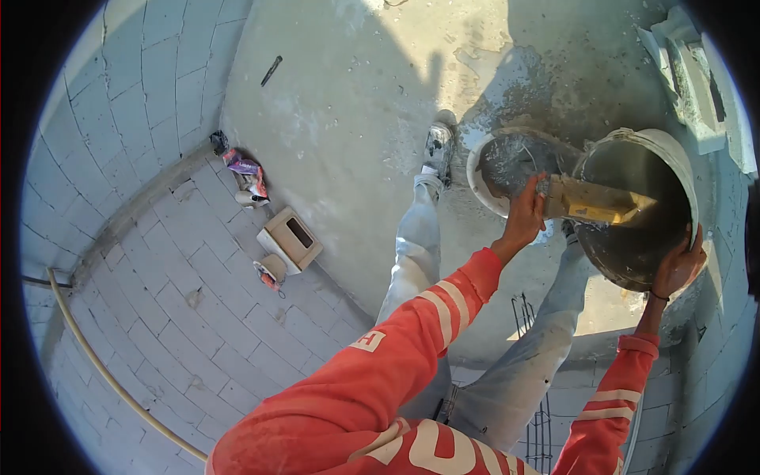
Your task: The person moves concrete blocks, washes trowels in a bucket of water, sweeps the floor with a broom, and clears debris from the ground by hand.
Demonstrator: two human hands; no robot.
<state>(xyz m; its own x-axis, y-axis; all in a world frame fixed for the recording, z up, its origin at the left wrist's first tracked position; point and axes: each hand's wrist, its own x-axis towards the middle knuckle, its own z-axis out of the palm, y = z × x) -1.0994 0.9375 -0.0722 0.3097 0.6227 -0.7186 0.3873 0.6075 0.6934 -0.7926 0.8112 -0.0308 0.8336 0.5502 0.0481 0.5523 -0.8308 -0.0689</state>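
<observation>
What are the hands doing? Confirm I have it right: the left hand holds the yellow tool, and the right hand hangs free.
Not quite: the right hand isn't free; the head view shows it gripping the larger bucket. The left hand does hold the yellow tool.

"See the left hand [522, 215]? Fingers curled — that arm slants over to the right."
"And the right hand [678, 269] is farther right — both arms reaching forward."

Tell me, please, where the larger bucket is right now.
In the head view, the larger bucket is on the right side, with the person's right hand at its near rim and the smaller bucket beside it to the left.
</observation>
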